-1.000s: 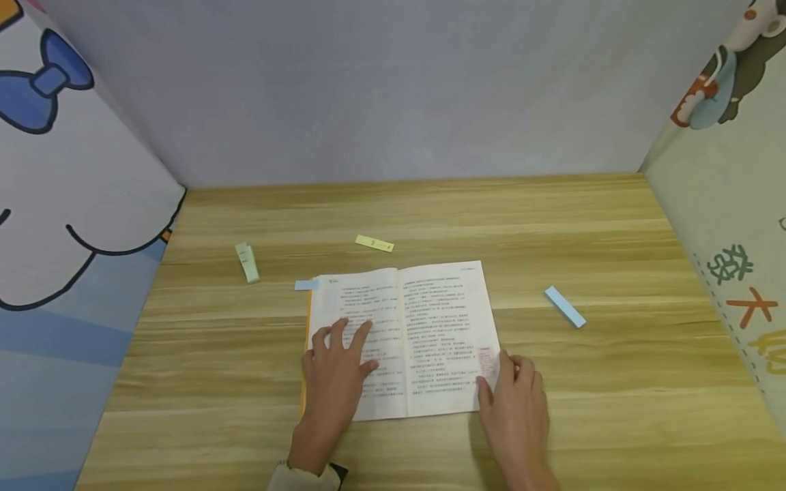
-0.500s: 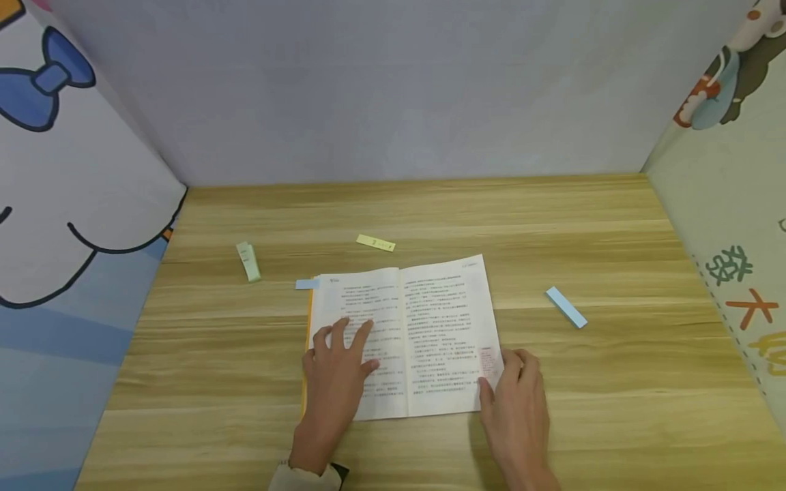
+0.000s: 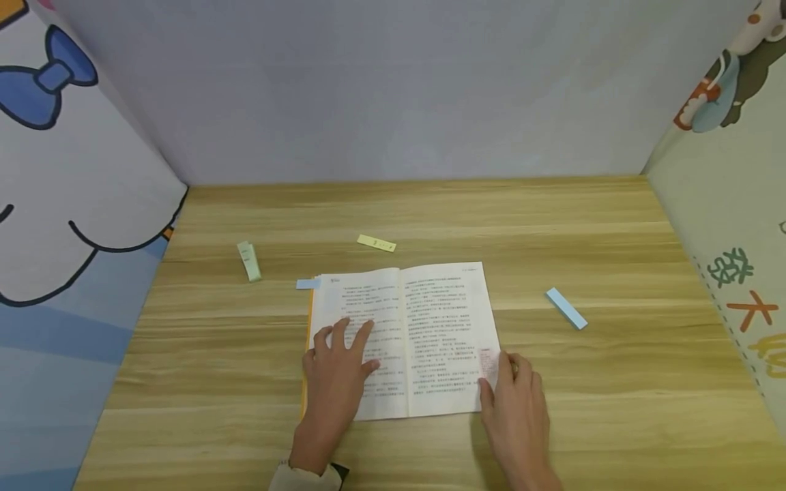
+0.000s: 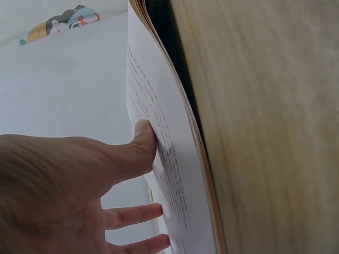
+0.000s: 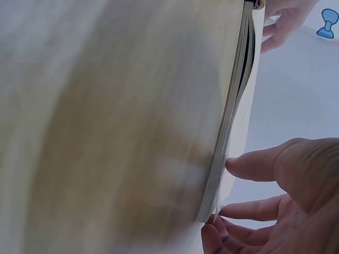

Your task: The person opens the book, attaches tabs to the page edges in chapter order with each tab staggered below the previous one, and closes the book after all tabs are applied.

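Observation:
An open book lies on the wooden table, its pages covered in small print. My left hand rests on the left page with its fingers spread. In the left wrist view, the thumb of that hand touches the printed page. At the lower right edge of the book, my right hand holds the page margin between thumb and curled fingers. The right wrist view has the thumb at the page edge and the fingertips by the corner. A light blue sticky tab juts out from the book's upper left corner.
A green strip lies at the back left of the wooden table. Behind the book is a yellow strip with small marks. A light blue strip lies to the right. A pale wall stands behind.
The right page's upper corner rose slightly half a second ago and has since come back down. The right fingers shifted a little at the edge; the left hand stays in place.

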A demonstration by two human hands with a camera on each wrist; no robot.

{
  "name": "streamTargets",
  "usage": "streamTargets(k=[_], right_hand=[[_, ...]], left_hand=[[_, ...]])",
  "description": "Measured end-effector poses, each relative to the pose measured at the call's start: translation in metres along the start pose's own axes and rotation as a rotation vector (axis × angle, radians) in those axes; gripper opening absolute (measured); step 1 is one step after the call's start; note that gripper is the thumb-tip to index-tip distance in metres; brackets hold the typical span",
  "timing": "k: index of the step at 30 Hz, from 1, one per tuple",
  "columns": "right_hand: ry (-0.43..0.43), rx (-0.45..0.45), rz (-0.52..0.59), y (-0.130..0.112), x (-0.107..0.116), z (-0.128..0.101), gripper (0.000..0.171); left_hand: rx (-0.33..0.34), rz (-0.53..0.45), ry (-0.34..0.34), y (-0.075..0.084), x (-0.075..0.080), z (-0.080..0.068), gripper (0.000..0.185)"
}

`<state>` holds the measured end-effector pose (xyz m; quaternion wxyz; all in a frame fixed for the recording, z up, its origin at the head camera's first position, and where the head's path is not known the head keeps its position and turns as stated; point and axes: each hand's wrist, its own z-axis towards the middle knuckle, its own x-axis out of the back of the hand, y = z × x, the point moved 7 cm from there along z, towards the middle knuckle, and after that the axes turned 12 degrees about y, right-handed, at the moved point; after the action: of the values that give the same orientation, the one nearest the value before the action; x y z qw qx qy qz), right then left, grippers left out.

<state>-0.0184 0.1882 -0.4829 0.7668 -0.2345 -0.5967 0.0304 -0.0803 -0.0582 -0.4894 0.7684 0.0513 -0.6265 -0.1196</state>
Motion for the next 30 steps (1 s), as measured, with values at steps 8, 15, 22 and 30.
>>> streamTargets(k=[8,15,22,30], right_hand=[[0.073,0.017,0.059,0.000,0.003,0.001,0.057],[0.039,-0.061,0.283,0.001,0.008,0.003,0.050],[-0.030,-0.131,0.330,0.006,0.007,0.005,0.051],[-0.093,-0.175,0.274,0.009,0.003,0.002,0.059]], left_hand=[[0.003,-0.006,0.007,0.001,0.000,0.000,0.066],[0.005,-0.014,0.005,0.001,0.000,0.000,0.065],[0.011,-0.012,-0.007,0.000,0.000,-0.001,0.065],[0.014,-0.014,-0.009,0.000,-0.001,-0.002,0.066]])
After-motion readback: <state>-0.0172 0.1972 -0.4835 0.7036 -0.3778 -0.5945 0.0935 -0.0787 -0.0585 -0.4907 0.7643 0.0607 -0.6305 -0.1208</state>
